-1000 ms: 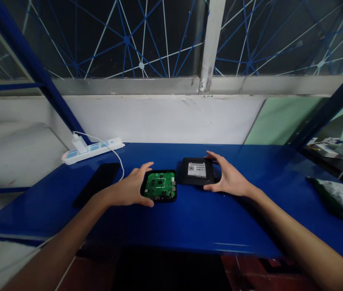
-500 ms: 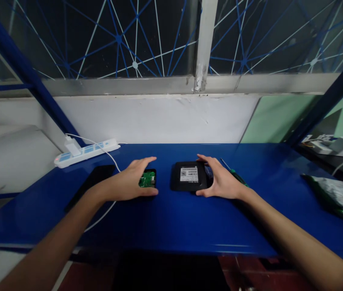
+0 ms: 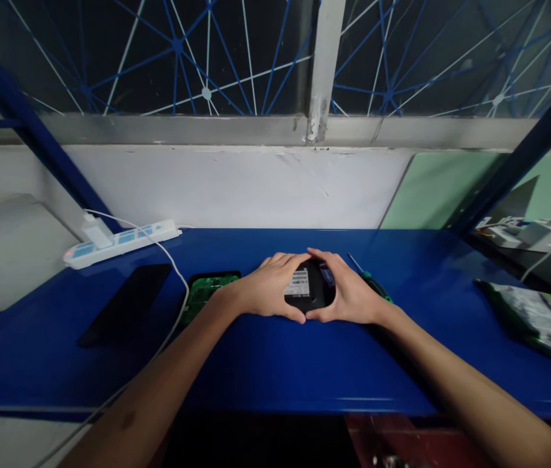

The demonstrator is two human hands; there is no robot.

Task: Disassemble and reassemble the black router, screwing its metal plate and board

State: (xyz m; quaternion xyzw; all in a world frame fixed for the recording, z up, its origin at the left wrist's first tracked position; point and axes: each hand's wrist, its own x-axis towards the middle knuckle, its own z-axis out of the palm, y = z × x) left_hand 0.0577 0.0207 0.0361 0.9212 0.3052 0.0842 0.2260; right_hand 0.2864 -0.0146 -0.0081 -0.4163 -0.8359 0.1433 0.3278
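Observation:
A black plastic cover [image 3: 312, 299] with a white printed label lies on the blue table, partly hidden by my hands. My left hand [image 3: 273, 286] curls around its left side, thumb at the near edge and fingers at the far edge. Around the right side, my right hand [image 3: 351, 289] holds it the same way, and the two hands' fingertips nearly meet. A small dark-blue item [image 3: 327, 275] shows by my right palm; its kind is unclear. Left of my left wrist, a green circuit board [image 3: 202, 292] sits in a black casing, partly behind the forearm.
A screwdriver [image 3: 375, 286] with a green handle lies beside my right hand. Toward the left are a black phone-like slab [image 3: 127, 304], a white cable [image 3: 171, 260] and a power strip [image 3: 122, 242]. A shiny packet [image 3: 533, 318] lies at the right.
My left hand has moved right, from beside the circuit board to the black cover, leaving more of the board exposed. My right hand stays at the cover's right side. The view has shifted slightly.

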